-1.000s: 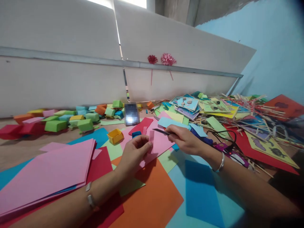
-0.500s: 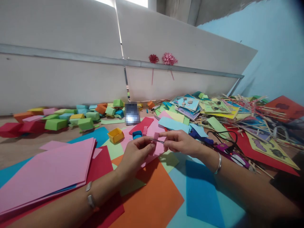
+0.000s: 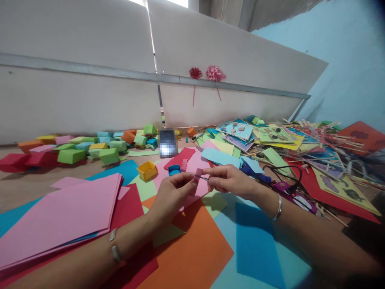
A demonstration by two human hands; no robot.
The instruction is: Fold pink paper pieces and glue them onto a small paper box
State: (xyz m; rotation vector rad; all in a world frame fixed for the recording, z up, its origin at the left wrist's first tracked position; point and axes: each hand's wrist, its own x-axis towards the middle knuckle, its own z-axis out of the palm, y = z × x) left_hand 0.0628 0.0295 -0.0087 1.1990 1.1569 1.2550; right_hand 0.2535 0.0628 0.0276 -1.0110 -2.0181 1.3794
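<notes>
Our left hand (image 3: 170, 197) pinches a small pink strip (image 3: 197, 175) while our right hand (image 3: 233, 182) holds a thin tool (image 3: 204, 178) across it. Beyond, we see an open yellow box (image 3: 147, 171) near a blue box (image 3: 174, 170); an orange sheet (image 3: 192, 249) lies nearer us.

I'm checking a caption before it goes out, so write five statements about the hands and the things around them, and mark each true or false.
1. The left hand holds a pink paper strip. True.
2. The right hand holds nothing. False: it holds a thin tool.
3. The yellow box stands right of the blue box. False: it stands left of the blue box.
4. A silver bangle circles the right wrist. True.
5. The red flower lies among the papers. False: it is up by the grey rail.
</notes>
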